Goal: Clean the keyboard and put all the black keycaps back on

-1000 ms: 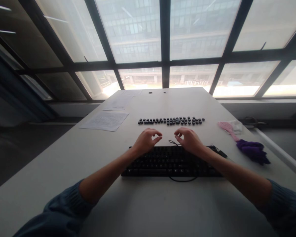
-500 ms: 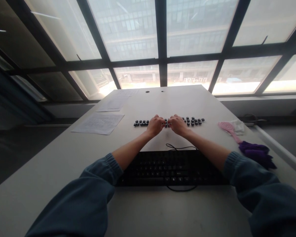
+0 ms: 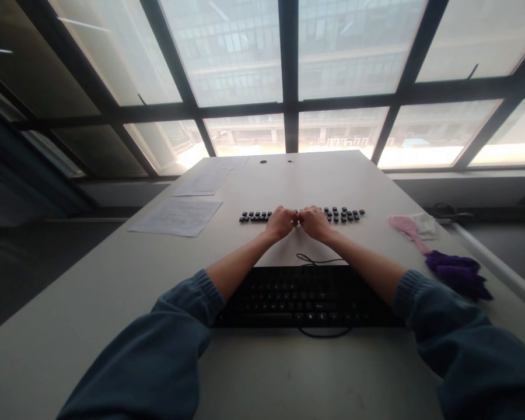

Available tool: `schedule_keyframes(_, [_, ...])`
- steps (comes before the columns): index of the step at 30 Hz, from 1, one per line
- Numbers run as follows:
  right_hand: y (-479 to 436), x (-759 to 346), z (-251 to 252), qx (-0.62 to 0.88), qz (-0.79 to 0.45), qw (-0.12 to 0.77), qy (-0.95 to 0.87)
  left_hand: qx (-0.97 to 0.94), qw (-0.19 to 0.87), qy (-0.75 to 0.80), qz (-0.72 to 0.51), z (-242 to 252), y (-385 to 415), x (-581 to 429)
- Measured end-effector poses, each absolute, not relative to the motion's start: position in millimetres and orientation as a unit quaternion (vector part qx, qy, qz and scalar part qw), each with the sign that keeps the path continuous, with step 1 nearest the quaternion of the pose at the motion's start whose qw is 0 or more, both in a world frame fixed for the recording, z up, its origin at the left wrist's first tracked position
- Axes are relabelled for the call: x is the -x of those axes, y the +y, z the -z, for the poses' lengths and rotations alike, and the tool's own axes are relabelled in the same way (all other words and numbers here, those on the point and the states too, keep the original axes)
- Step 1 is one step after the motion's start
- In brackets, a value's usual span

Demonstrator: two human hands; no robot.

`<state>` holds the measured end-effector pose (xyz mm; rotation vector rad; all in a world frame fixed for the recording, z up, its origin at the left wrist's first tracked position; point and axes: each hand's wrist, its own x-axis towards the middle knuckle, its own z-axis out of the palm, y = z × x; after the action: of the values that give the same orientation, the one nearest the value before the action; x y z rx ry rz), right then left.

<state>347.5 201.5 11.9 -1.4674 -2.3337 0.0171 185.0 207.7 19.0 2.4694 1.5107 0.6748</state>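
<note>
Several loose black keycaps [image 3: 256, 217] lie in rows across the middle of the white table. My left hand [image 3: 282, 223] rests at the centre of these rows, fingers curled together. Beside it, nearly touching fingertip to fingertip, is my right hand [image 3: 314, 223], also closed. What the fingers pinch is too small and hidden to make out; keycaps lie right around and behind them. More keycaps [image 3: 345, 215] spread to the right of my right hand. Nearer to me, under my forearms, lies a black keyboard [image 3: 284, 297], part of its key area dark, with a cable [image 3: 317, 261] looped behind it.
Printed paper sheets [image 3: 175, 217] lie at the left of the table [image 3: 126, 303]. On the right are a pink brush-like object [image 3: 406, 226], a white tissue [image 3: 426, 227] and a purple cloth [image 3: 457, 273]. Large windows [image 3: 245, 52] rise beyond the far edge.
My left hand has shifted slightly right, closing the gap to my right hand; keycaps seen between them before are now mostly covered. The view has moved a little.
</note>
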Motion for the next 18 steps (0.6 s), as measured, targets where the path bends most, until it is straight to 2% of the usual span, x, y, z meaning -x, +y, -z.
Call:
schedule_keyframes(4, [176.7, -355.9, -25.0, 0.518, -0.033, 0.244, -0.819, -0.817, 0.133, 0.501, -0.252, -37.8, 182.0, -173.0])
schedule_keyframes(7, [138.7, -367.1, -35.5, 0.47, -0.125, 0.347, -0.802, -0.811, 0.208, 0.469, -0.283, -54.5, 140.5, -161.4])
schedule_keyframes(9, [107.1, -374.0, -39.2, 0.439, -0.193, 0.384, -0.789, -0.813, 0.247, 0.448, -0.278, -63.2, 107.6, -156.8])
schedule_keyframes(14, [41.1, -382.6, -32.1, 0.4, -0.314, 0.364, -0.78, -0.792, 0.333, 0.455, -0.235, -66.7, 49.6, -157.8])
schedule_keyframes(18, [26.2, -382.1, -22.6, 0.409, -0.314, 0.329, -0.792, -0.782, 0.363, 0.462, -0.209, -53.4, 44.2, -160.2])
